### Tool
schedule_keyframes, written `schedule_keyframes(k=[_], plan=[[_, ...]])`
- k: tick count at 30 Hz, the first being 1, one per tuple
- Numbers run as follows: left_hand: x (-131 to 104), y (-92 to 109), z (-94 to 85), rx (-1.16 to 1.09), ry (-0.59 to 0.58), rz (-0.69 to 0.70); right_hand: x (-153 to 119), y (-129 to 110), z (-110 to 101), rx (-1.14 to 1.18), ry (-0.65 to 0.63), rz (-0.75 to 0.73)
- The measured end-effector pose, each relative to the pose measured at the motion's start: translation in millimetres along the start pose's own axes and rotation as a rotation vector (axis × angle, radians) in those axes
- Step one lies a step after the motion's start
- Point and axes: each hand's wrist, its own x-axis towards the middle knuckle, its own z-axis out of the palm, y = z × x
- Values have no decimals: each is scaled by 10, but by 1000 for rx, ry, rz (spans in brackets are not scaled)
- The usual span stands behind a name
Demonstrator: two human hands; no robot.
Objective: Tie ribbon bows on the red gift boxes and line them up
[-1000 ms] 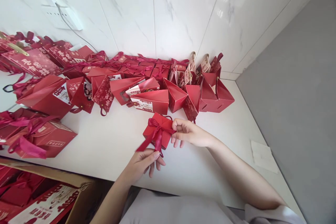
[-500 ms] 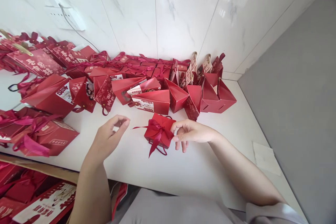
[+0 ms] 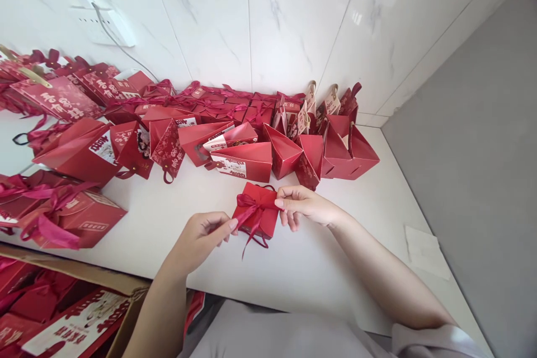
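Observation:
A small red box sits on the white table, with dark cord loops at its back and front. Across its top lies a red ribbon tied in a bow. My left hand, at the box's left front side, pinches a part of the ribbon between thumb and fingertips. On the right edge of the box, my right hand pinches another part of the ribbon, its other fingers curled beneath.
Several open red boxes and ribboned boxes stand along the tiled wall. A larger ribboned box is at the left. Below it, a cardboard carton holds red boxes. A grey wall rises at the right.
My left hand has moved right and down to the box and taken hold of the ribbon. My right hand has closed on the ribbon at the right, and the bow's shape has shifted.

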Motion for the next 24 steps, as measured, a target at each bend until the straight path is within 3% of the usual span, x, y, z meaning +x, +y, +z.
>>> schedule_keyframes(k=[3, 6, 9, 11, 14, 16, 20, 24], plan=[[-59, -101, 118, -65, -168, -86, 3, 15, 10, -14, 31, -17], [-76, -211, 202, -100, -261, -102, -7, 18, 23, -35, 39, -25], [-71, -263, 82, -25, -329, -77, -20, 16, 31, -75, 41, -32], [-57, -249, -105, 81, -257, -43, -30, 13, 32, -90, 44, -35], [-5, -153, -355, 180, 139, 24, -50, 0, 33, -94, 50, -15], [48, -56, -400, 213, 255, 112, -64, -14, 35, -100, 54, 8], [156, 102, -254, 295, 53, 351, -92, -44, 47, -96, 33, 9], [250, 132, -144, 379, -46, 423, -109, -52, 55, -62, -4, -1]])
